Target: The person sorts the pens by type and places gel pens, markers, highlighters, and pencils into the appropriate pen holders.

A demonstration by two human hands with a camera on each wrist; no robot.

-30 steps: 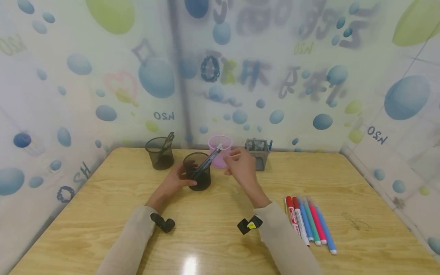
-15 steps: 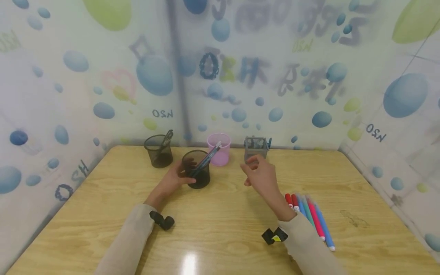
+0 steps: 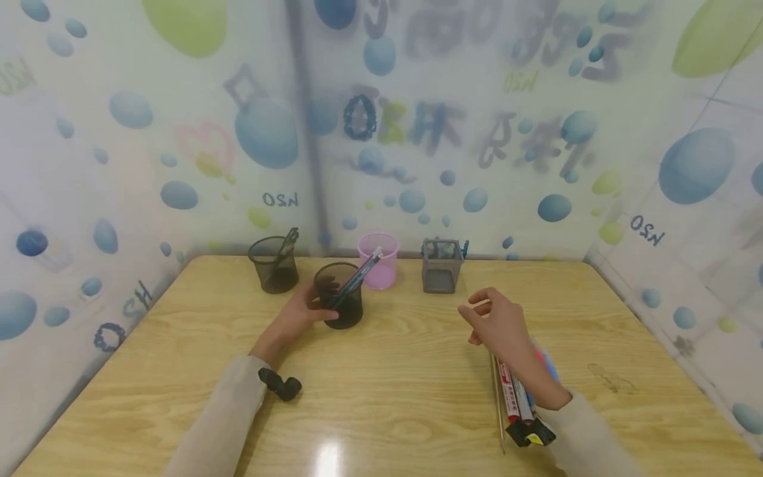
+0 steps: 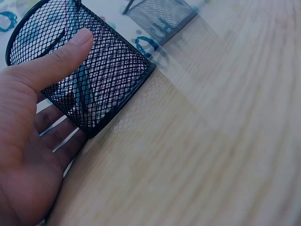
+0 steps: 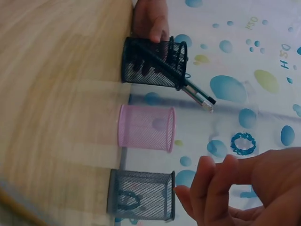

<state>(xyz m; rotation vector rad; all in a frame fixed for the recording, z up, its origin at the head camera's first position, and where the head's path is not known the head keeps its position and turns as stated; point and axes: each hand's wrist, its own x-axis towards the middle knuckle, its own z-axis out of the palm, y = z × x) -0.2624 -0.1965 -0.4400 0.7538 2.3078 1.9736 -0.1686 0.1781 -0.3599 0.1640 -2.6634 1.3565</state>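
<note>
My left hand (image 3: 298,313) grips a black mesh pen cup (image 4: 110,70), thumb across the near side and fingers behind it. The cup stands upright on the table with a couple of pens (image 3: 361,270) leaning out to the right. Over the top ends of a row of markers, my right hand (image 3: 497,324) hovers with loosely bent fingers and nothing between them. Below it lie red-and-white markers (image 3: 509,394), a thin light stick (image 3: 498,411) and blue and pink pens, partly hidden by the wrist. The right wrist view shows the hand (image 5: 235,188) with its fingertips bare.
Along the back edge of the wooden table (image 3: 405,384) stand another black mesh cup (image 3: 277,268) with dark items in it, a pink mesh cup (image 3: 379,265) and a grey square mesh holder (image 3: 441,270). A patterned curtain-like backdrop (image 3: 381,192) rises close behind them.
My right hand has moved from beside the pink cup, rightward and toward me, to over the markers. The left hand and its cup have stayed in place.
</note>
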